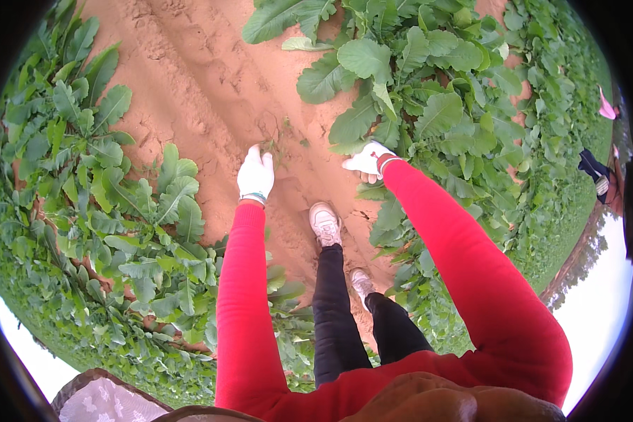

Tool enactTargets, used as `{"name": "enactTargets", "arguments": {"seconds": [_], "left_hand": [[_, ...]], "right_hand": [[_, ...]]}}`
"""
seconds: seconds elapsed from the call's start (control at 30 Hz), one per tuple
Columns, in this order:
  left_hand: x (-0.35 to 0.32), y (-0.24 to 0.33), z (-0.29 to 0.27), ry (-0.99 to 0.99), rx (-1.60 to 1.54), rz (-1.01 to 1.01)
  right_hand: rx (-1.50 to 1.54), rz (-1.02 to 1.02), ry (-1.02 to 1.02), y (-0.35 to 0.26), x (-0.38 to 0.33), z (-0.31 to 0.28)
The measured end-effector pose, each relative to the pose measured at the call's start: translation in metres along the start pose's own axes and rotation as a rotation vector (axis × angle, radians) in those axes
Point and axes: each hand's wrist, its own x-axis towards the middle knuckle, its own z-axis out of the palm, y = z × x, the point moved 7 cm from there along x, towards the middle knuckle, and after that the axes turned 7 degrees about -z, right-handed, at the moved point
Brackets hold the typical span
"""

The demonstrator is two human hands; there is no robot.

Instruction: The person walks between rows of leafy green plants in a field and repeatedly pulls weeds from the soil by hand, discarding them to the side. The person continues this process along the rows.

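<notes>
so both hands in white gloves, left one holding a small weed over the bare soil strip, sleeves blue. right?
Not quite: the sleeves are red, not blue. The rest holds in the head view: both hands wear white gloves, and the left hand holds a small weed over the bare soil strip; the right hand is at the leafy plants.

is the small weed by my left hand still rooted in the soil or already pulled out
Cannot tell. The left hand, in a white glove, touches the small weed on the red soil path, but its base is too small to see.

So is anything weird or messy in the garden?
Only one small thing: a scraggly little weed sits alone on the bare red soil path, just beyond the left hand. The leafy rows look tidy.
</notes>
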Motion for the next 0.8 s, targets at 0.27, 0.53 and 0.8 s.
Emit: {"name": "enactTargets", "arguments": {"seconds": [0.27, 0.53, 0.8], "left_hand": [[-0.069, -0.063, -0.131, 0.068, 0.361, -0.097], [-0.092, -0.085, -0.12, -0.022, 0.441, -0.247], [-0.028, -0.035, -0.241, 0.508, -0.009, -0.115]], "right_hand": [[0.158, 0.058, -0.089, -0.001, 0.002, 0.007], [-0.191, 0.097, -0.021, -0.012, 0.0, 0.006], [-0.186, 0.152, 0.016, -0.001, 0.008, 0.004]]}}
